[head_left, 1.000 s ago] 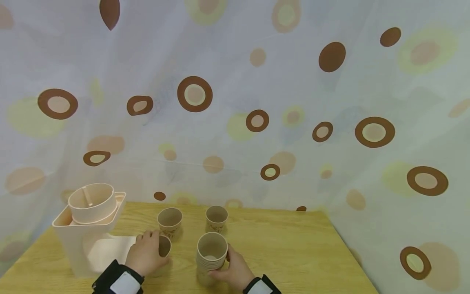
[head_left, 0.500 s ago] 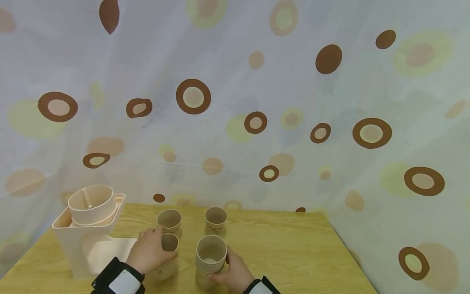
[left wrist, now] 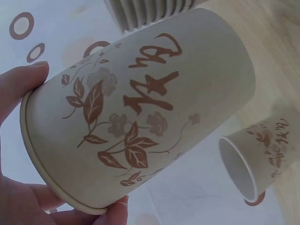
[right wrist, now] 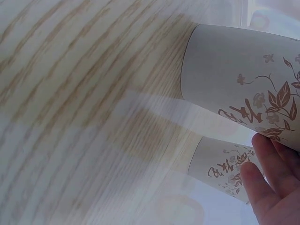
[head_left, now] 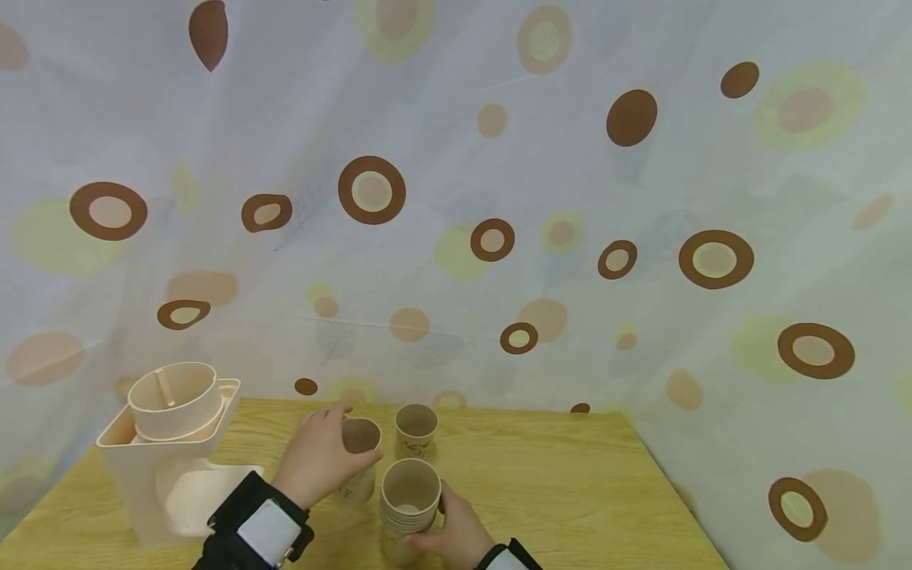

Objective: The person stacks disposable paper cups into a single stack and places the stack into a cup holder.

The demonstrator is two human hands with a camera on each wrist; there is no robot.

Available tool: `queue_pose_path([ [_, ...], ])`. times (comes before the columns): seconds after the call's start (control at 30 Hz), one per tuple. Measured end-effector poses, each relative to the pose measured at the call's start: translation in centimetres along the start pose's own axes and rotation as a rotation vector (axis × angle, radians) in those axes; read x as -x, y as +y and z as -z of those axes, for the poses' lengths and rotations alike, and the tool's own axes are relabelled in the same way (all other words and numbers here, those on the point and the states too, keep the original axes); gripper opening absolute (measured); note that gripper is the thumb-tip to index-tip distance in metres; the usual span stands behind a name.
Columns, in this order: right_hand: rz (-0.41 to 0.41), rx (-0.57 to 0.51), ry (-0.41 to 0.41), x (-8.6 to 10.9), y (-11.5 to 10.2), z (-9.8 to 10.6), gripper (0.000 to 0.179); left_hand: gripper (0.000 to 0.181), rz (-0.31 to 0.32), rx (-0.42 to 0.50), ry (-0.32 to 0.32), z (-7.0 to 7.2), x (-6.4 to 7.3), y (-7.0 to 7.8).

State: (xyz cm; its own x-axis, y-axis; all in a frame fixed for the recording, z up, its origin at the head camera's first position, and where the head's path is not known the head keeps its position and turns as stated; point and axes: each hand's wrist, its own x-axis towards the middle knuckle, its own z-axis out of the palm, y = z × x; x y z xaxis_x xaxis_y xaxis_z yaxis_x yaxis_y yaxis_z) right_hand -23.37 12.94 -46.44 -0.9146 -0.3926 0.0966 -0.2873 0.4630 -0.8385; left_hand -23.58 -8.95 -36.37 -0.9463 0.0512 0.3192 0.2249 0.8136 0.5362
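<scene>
Floral cup [left wrist: 140, 112]: upright in left hand [head_left: 321, 457] | cup stack [head_left: 408, 513]: upright in right hand [head_left: 458, 529]

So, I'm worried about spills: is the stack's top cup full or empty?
Looks empty: the head view looks into the top cup and shows bare walls and bottom.

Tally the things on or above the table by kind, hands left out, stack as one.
Single cups: 3 (one in the left hand, one mostly hidden behind it in the head view)
Cup stack: 1
Pale container: 1
Total: 5
</scene>
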Motion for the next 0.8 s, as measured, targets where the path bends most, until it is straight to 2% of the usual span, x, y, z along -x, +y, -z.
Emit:
queue_pose_path([
  [0.3, -0.008, -0.016, -0.010, 0.0, 0.0, 0.0, 0.068, 0.072, 0.005, 0.001, 0.002, 0.4, -0.6, 1.1],
  [0.43, 0.009, -0.020, -0.003, 0.1, 0.0, 0.2, 0.068, 0.072, -0.022, 0.001, 0.023, 0.6, -0.8, 1.9],
  [0.63, -0.005, -0.033, -0.006, 0.1, -0.2, 0.1, 0.068, 0.073, -0.062, -0.002, 0.068, 1.1, -0.6, 3.1],
  [0.8, -0.034, -0.062, -0.019, 0.1, -0.3, 0.1, 0.070, 0.072, -0.065, 0.022, 0.060, 1.5, -0.3, 4.0],
])
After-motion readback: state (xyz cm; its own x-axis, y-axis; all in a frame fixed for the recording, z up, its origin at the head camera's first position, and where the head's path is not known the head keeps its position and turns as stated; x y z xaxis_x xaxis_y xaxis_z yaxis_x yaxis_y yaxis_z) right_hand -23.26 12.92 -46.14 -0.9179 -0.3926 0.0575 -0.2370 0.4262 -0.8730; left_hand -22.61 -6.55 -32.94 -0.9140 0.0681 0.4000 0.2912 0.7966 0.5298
